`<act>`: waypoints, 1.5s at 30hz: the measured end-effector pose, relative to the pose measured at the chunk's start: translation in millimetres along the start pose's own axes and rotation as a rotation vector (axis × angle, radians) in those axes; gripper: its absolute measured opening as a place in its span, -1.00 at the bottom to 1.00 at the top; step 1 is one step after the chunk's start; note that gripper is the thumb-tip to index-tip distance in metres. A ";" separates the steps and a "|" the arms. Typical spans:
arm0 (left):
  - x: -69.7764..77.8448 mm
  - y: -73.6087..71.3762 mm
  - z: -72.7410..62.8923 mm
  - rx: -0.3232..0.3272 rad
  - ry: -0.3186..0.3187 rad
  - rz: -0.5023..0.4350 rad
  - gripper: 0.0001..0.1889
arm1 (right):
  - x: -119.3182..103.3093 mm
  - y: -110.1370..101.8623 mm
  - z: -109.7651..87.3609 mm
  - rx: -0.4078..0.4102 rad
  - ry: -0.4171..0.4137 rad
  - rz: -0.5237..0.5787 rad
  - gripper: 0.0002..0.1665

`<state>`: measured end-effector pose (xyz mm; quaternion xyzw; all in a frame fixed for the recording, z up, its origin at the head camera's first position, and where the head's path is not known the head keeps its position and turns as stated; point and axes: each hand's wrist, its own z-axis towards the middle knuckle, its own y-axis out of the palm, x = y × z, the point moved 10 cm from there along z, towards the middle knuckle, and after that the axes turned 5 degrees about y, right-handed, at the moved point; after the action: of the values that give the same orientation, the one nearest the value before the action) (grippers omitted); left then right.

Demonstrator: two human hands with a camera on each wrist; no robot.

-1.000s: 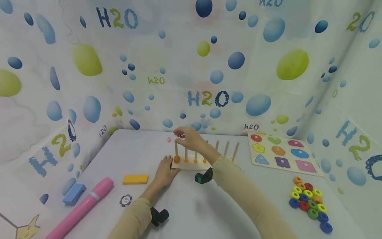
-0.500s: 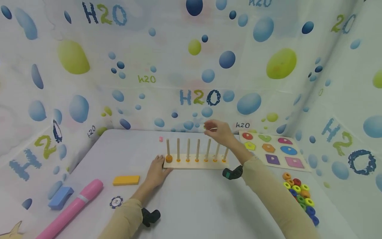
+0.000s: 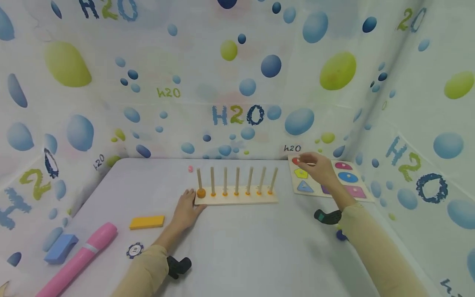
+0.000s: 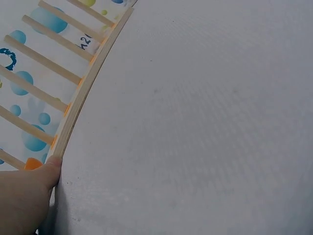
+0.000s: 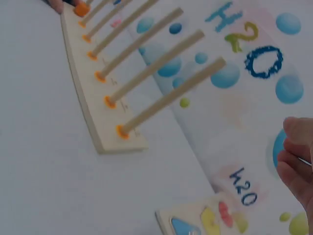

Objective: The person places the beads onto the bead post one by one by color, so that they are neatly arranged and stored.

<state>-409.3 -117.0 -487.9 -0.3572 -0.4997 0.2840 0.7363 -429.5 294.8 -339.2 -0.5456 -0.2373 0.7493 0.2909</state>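
Observation:
A wooden peg board (image 3: 237, 200) with a row of several upright pegs stands on the table. One orange ring (image 3: 201, 193) sits low on its leftmost peg. My left hand (image 3: 185, 211) grips the board's left end, the thumb along the front edge, as the left wrist view also shows. To the right of the pegs, my right hand (image 3: 318, 168) is raised over the shape puzzle (image 3: 297, 186) with loosely bent fingers and nothing in them. In the right wrist view this hand (image 5: 297, 164) is apart from the peg board.
Blue rings (image 3: 341, 235) show partly behind the right sleeve. On the left lie a yellow block (image 3: 146, 222), a poker chip (image 3: 135, 250), a pink tube (image 3: 79, 258) and a blue block (image 3: 61, 249). Behind the board is a small pink piece (image 3: 191, 168).
My right hand has moved right, from above the leftmost peg to over the shape puzzle. The left hand keeps its hold on the peg board. The head view has turned right.

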 end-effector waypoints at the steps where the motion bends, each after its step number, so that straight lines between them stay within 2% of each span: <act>1: -1.3 -1.2 -0.2 -0.003 -0.010 0.002 -0.26 | 9.9 -4.0 -2.4 -0.001 0.025 -0.008 -0.59; 4: -2.4 -4.5 0.6 -0.005 -0.023 0.000 -0.27 | 41.6 -16.1 -9.8 0.002 0.088 -0.060 -0.57; 9: -1.7 -7.5 1.5 0.005 -0.019 -0.003 -0.27 | 88.7 -31.3 -30.2 -0.041 0.190 -0.128 -0.51; 12: -1.6 -7.9 -0.7 0.007 -0.017 -0.006 -0.27 | 111.2 -37.0 -45.5 -0.070 0.206 -0.187 -0.53; 16: -1.8 -8.4 -4.1 0.007 -0.024 -0.012 -0.27 | 139.6 -38.6 -64.1 -0.111 0.257 -0.201 -0.54; 20: -3.3 -8.6 -5.7 0.011 -0.033 -0.016 -0.28 | 163.6 -36.5 -79.9 -0.150 0.344 -0.197 -0.49; 29: -3.1 -4.8 -6.6 0.008 -0.033 -0.015 -0.28 | 180.0 -30.5 -95.3 -0.175 0.395 -0.227 -0.53; 37: 2.1 -5.6 -6.7 0.015 -0.018 -0.008 -0.28 | 183.8 -32.7 -98.0 -0.146 0.414 -0.254 -0.55; 42: 0.9 -4.4 -4.4 0.022 -0.010 -0.005 -0.28 | 182.2 -34.6 -101.0 -0.133 0.403 -0.264 -0.53; 45: 0.3 -3.4 -2.7 0.023 -0.003 -0.003 -0.28 | 172.1 -38.5 -99.6 -0.110 0.372 -0.245 -0.53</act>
<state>-406.5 -119.4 -485.7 -0.3477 -0.4981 0.2893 0.7398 -368.0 445.8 -459.3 -0.6566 -0.2843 0.5807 0.3883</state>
